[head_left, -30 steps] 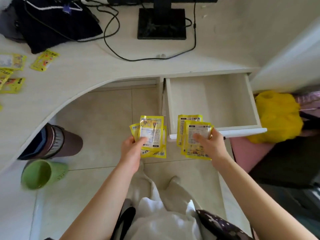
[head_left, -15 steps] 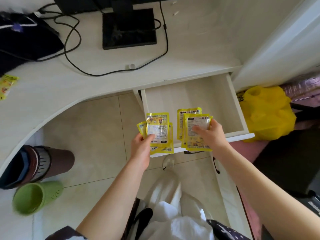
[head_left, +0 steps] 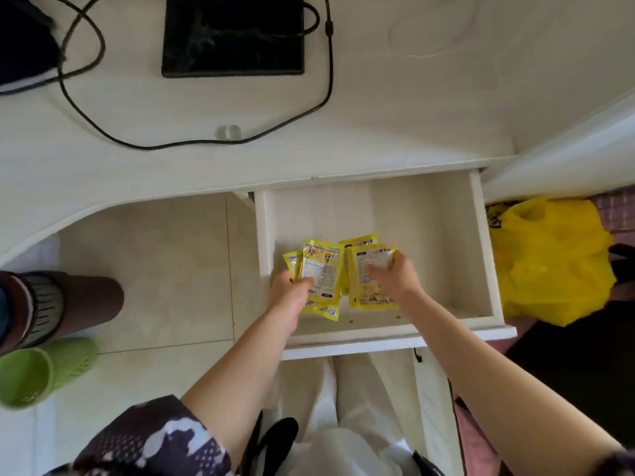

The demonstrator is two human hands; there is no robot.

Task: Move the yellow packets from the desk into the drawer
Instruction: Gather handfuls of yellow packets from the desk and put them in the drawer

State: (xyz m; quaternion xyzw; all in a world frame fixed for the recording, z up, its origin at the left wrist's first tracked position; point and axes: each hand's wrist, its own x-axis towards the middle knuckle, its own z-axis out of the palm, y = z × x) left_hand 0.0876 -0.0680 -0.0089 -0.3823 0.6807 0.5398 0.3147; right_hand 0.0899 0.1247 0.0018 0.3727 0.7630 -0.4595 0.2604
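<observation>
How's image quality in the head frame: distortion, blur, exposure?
Head view: wide-angle bowing curves the white desk edge and the open white drawer; daylight is soft and even, with weak shadows; the yellow plastic bag looks near-saturated; the print on the yellow packets in the left hand and right hand is too soft to read; the green perforated cup smears at the corner.

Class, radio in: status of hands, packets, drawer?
Left hand and right hand each grip packets above the open drawer. None released yet. Nothing in the way.
</observation>
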